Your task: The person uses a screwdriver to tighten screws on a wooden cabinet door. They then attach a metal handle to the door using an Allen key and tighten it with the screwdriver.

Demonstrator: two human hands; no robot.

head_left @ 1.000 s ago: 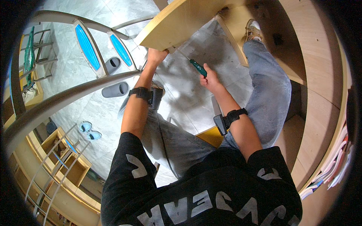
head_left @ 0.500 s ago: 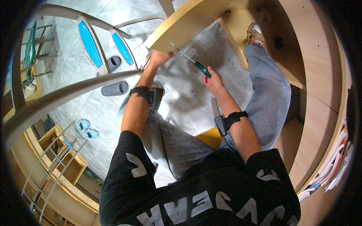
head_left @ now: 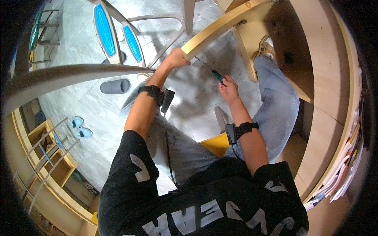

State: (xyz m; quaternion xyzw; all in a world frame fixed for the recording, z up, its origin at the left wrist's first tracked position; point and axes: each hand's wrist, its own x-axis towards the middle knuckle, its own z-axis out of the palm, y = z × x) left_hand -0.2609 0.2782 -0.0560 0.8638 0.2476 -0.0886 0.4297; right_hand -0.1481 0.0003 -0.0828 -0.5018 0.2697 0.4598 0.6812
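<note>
Right hand (head_left: 229, 91) is gripping the butt of a dark-green-handled, slim metal-shafted screwdriver (head_left: 217, 76), fingers bent round it. Beyond, left hand (head_left: 176, 59) is clasping, fingers curled, the near-left corner of a thick pale-wood board (head_left: 218, 29). Shaft is pointing to that corner; tip contact unclear.

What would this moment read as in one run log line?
Left hand: against board end | Right hand: holding green screwdriver | Screwdriver: shaft toward board, tip contact unclear
</note>
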